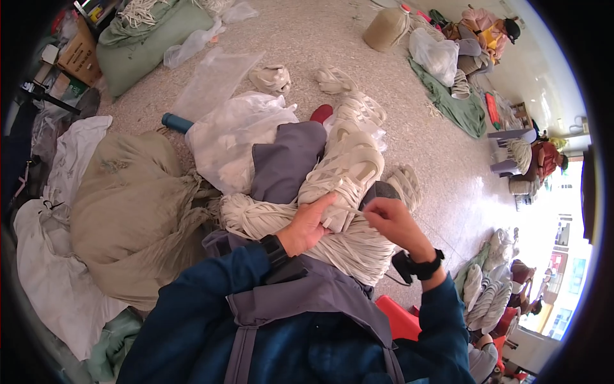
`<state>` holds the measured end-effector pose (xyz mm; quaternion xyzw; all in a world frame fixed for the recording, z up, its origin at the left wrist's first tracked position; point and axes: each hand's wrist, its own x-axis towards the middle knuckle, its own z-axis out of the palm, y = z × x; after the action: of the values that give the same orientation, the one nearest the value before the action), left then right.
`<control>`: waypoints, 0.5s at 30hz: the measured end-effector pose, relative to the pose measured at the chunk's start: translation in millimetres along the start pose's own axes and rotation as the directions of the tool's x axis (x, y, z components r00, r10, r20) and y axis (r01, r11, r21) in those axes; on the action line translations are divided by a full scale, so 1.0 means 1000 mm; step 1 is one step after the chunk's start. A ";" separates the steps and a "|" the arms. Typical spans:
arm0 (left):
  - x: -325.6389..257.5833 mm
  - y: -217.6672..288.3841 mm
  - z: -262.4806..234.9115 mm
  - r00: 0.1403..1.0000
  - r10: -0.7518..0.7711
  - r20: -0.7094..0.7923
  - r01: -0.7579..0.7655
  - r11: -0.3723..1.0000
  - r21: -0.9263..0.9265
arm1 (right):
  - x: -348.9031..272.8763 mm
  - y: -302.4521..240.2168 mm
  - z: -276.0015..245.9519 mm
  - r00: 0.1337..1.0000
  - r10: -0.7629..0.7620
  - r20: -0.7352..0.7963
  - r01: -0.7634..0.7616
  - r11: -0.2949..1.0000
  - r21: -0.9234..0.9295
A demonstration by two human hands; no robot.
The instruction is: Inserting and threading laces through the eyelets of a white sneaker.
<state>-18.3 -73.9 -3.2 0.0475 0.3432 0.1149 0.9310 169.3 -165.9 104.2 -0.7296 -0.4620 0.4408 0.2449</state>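
A big heap of cream-white flat cord (332, 246) lies across my lap. My left hand (309, 224) rests on the heap and grips a wound bundle of the same cord (342, 176) that stands up in front of me. My right hand (391, 221) pinches a strand of the cord just to the right of the bundle, fingers closed on it. Both wrists wear black bands. A grey cloth (284, 160) covers my left knee beside the bundle.
A large tan sack (131, 205) and white sacks (54, 269) crowd my left. A clear plastic bag (233, 137) and a teal bottle (176, 121) lie ahead. Finished cord bundles (270, 78) dot the speckled floor. People sit working at the far right (543, 160). A red stool (400, 317) is under me.
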 end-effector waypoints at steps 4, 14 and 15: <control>0.001 0.001 0.000 0.999 -0.021 -0.029 0.020 1.000 -0.023 | -0.040 0.029 -0.034 0.983 0.178 -0.034 -0.178 0.984 -0.020; -0.004 0.003 -0.002 0.994 0.007 0.111 0.000 0.998 -0.062 | -0.027 -0.050 -0.074 0.990 0.018 0.137 -0.058 0.955 0.291; -0.009 0.006 -0.003 0.989 0.005 0.150 0.004 0.998 -0.064 | -0.019 -0.072 -0.078 0.995 -0.098 -0.010 0.091 0.874 0.477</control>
<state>-27.3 -70.6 1.1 0.0260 0.2684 0.1222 0.9552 200.1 -146.5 205.9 -0.6203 -0.3763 0.5336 0.4346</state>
